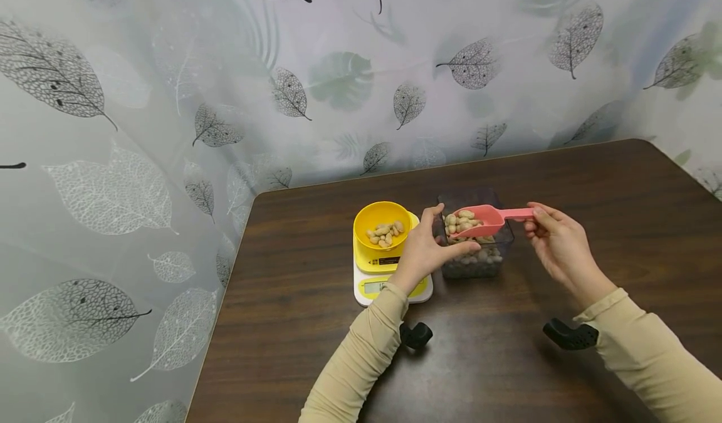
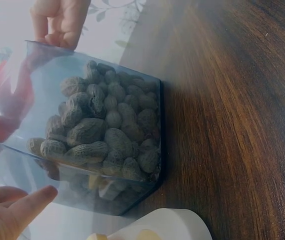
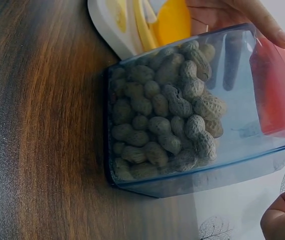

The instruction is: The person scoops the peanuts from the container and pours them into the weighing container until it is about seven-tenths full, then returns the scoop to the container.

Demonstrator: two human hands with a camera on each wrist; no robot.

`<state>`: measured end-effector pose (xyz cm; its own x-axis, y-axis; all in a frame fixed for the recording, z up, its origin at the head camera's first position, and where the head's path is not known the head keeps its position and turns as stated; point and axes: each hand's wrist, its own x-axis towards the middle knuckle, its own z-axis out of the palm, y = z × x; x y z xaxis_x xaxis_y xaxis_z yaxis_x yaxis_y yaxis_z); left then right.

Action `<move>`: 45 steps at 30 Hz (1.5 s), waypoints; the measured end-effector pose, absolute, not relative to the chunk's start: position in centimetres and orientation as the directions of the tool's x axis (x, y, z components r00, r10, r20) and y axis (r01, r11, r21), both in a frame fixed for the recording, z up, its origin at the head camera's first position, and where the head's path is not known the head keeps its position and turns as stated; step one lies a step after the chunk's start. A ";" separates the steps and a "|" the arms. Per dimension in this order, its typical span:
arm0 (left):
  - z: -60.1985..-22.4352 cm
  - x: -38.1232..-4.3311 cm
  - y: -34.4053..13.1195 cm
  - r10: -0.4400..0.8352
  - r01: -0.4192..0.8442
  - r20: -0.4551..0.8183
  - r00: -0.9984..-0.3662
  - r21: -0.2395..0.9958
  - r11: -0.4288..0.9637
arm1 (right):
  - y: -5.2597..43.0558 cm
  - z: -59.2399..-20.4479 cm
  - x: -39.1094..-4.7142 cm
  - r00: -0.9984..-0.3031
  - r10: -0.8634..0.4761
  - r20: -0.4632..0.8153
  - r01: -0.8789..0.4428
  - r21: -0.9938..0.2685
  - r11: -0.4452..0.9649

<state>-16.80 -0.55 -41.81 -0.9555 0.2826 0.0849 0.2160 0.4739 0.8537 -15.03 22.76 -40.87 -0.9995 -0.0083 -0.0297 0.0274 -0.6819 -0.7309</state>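
Pinching pink scoop (image 1: 491, 220) in right hand (image 1: 564, 244), spreading left hand (image 1: 422, 247) beside peanut box (image 1: 474, 269). Showing illegibly small scale label (image 1: 388, 261) toward worktop's (image 1: 293, 291) left edge.

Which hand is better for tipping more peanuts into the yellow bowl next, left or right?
Probably the right hand: it holds the pink scoop, which has peanuts in it. The left hand is nearer the yellow bowl, but it's at the clear box and holds no scoop.
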 end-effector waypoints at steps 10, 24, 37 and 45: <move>-41.6 -16.6 -0.4 0.282 0.205 0.079 -0.956 0.868 0.452 | 22.7 -40.6 -15.2 -1.000 -0.024 0.011 0.009 -0.724 -0.690; -39.2 -17.2 -1.6 0.235 0.260 0.155 -0.960 0.807 0.531 | 21.4 -37.7 -16.5 -0.997 -0.023 0.068 -0.032 -0.715 -0.698; -38.1 -18.5 -4.8 0.168 0.278 0.222 -0.961 0.775 0.568 | 18.0 -35.8 -17.8 -0.998 -0.057 0.037 0.008 -0.770 -0.638; -38.6 -18.7 -7.5 0.091 0.253 0.251 -0.964 0.749 0.612 | 15.2 -35.5 -18.8 -0.995 -0.095 -0.029 0.075 -0.844 -0.532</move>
<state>-18.67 -7.55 -38.64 -0.9637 0.0915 0.2509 0.2531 0.6122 0.7491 -18.81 15.15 -35.51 -0.9951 -0.0946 -0.0291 0.0752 -0.5316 -0.8437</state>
